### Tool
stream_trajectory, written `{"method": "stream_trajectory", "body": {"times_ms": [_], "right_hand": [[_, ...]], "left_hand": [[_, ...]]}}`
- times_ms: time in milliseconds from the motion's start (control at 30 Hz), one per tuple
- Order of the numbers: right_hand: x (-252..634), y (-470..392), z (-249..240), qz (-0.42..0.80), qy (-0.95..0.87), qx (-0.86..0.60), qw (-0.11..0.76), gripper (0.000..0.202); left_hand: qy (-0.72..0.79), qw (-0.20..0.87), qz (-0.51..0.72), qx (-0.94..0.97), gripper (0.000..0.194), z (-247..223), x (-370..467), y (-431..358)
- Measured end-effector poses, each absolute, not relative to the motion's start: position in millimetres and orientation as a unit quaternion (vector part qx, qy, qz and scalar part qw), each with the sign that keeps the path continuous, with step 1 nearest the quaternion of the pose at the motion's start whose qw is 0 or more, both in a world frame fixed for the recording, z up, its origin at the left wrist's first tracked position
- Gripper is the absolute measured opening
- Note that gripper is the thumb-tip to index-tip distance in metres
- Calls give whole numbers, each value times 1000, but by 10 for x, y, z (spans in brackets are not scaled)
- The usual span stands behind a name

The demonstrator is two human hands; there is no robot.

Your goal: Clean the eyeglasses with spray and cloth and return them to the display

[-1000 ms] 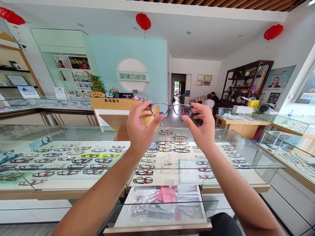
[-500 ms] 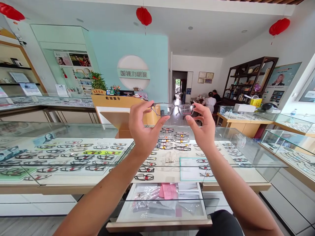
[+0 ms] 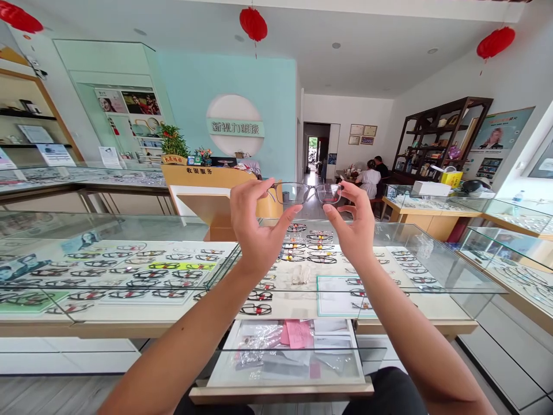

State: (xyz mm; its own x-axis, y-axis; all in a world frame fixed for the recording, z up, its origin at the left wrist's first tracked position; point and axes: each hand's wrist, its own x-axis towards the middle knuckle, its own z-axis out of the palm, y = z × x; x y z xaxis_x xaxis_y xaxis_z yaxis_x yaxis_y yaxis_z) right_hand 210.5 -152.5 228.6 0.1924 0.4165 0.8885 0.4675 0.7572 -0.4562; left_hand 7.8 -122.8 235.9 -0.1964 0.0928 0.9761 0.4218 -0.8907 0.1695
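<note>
One pair of clear-lensed eyeglasses hangs pinched at opposite ends by your left hand and right hand, above the display counter; both hands have drawn slightly closer, hold kept.

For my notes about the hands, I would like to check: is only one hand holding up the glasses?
No, the left hand and the right hand each hold one side of the glasses.

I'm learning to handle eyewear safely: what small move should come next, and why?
Perhaps lower the glasses slowly, left hand and right hand moving together: each holds one side, and the glasses are raised above the display counter, where a slip could mean a fall.
</note>
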Motion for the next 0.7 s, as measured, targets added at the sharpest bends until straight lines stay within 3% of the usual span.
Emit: {"method": "stream_trajectory", "body": {"times_ms": [300,467,700], "right_hand": [[2005,-1597,2267,-78,-613,-386,685,46],[2004,-1585,2236,-47,-606,-396,689,45],[2085,-1471,2076,36,-599,-419,681,47]], "left_hand": [[-237,-115,-746,-611,60,2197,101,-1052],[-266,-102,-745,-603,58,2137,108,-1047],[-290,5,-744,-602,53,2135,187,-1164]]}}
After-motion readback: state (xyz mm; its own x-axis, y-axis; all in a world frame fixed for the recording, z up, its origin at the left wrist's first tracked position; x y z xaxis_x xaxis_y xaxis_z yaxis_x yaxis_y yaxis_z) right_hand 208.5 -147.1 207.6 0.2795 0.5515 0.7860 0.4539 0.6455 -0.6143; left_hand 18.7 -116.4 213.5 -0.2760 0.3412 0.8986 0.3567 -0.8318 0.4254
